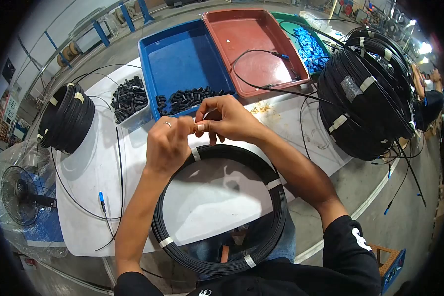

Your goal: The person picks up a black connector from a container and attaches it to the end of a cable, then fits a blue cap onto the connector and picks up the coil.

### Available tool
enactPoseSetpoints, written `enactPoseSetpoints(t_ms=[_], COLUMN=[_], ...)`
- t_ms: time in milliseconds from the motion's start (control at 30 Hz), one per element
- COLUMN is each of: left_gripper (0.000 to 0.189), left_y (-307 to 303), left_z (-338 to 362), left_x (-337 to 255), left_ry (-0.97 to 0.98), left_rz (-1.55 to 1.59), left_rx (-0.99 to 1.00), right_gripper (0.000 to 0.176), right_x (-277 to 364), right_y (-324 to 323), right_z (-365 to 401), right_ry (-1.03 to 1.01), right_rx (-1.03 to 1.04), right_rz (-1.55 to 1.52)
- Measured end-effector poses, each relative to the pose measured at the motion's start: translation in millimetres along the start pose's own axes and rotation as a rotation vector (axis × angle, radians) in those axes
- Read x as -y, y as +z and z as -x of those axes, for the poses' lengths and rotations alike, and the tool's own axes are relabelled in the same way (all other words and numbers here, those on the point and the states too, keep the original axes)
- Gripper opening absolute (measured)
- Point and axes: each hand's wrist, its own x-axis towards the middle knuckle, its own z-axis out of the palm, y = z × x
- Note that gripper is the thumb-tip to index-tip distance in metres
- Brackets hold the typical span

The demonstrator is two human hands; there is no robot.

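Observation:
My left hand and my right hand meet above the far side of a coil of black cable. Both are closed, with fingertips pinched together at one spot. Whatever sits between the fingers is too small or hidden to make out. The coil is bound with several white tape bands and leans from the table's edge onto my lap. Just beyond my hands, small black connector parts lie in the near end of a blue tray.
More black parts fill a white bin. A red tray holds a cable end; a green tray holds blue caps. Cable coils stand left and right. A blue-tipped cable lies on the white table. Another person is at far right.

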Motion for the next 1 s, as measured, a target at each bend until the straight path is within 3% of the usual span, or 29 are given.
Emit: enactPoseSetpoints(t_ms=[33,200,233,267,300,333,367,433,500,600,633,700,733,800,900,933,1000], left_gripper=[0.027,0.028,0.026,0.025,0.025,0.026,0.028,0.024,0.024,0.030,0.028,0.027,0.027,0.025,0.023,0.023,0.023], left_y=[-0.5,-3.7,-7.6,-12.0,-17.0,-22.3,-26.7,-27.0,-21.7,-9.8,-6.3,-0.8,0.6,0.7,4.6,2.0,-7.5], left_z=[1.0,-1.2,-7.6,-12.4,-18.0,-27.1,-34.7,-37.8,-27.7,-14.6,-12.6,-4.7,-3.7,-0.5,-0.1,-3.4,-12.1], left_x=[2.7,-7.1,-17.4,-24.6,-25.1,-20.4,-12.4,12.1,16.4,5.9,1.0,1.3,3.0,6.8,-0.8,-2.3,-4.9], left_ry=[0.280,0.197,0.035,-0.128,-0.130,-0.482,-0.835,-1.159,-0.940,-0.503,-0.450,-0.306,-0.305,0.101,-0.047,-0.052,-0.722], left_rz=[-0.181,-0.200,-0.119,-0.036,-0.033,0.231,0.499,0.982,0.885,0.372,0.333,0.244,0.247,-0.033,0.043,0.045,0.601], left_rx=[-0.041,-0.007,0.032,0.072,0.073,0.242,0.407,0.548,0.539,0.225,0.135,0.100,0.098,-0.005,-0.040,-0.042,0.237], right_gripper=[0.015,0.019,0.019,0.018,0.019,0.019,0.019,0.018,0.018,0.011,0.011,0.013,0.013,0.011,0.005,0.007,0.018], right_x=[-1.4,-10.1,-11.8,-14.4,-15.8,-12.8,-7.1,3.6,-5.6,-9.8,-6.5,-4.5,-0.9,-3.0,-22.5,-27.4,-22.8], right_y=[0.1,14.6,16.4,18.3,19.5,16.3,14.7,12.6,11.2,14.4,13.6,8.8,8.1,10.0,15.5,15.9,17.7], right_z=[0.0,0.8,1.2,1.8,2.4,5.4,7.2,9.3,5.4,3.7,2.3,-0.8,0.1,1.5,-1.5,-2.1,3.4], right_ry=[-0.014,-0.203,-0.201,-0.392,-0.582,-0.716,-0.718,-1.128,-1.156,-0.507,-0.286,-0.052,0.016,-0.013,-0.174,-0.360,-0.639], right_rx=[0.015,-0.151,-0.153,-0.208,-0.257,-0.249,-0.244,-0.217,-0.192,-0.173,-0.169,-0.112,-0.077,-0.102,-0.172,-0.246,-0.307], right_rz=[-0.075,-0.097,-0.097,0.098,0.296,0.570,0.568,1.029,1.035,0.409,0.215,0.063,0.022,0.002,-0.048,0.149,0.484])
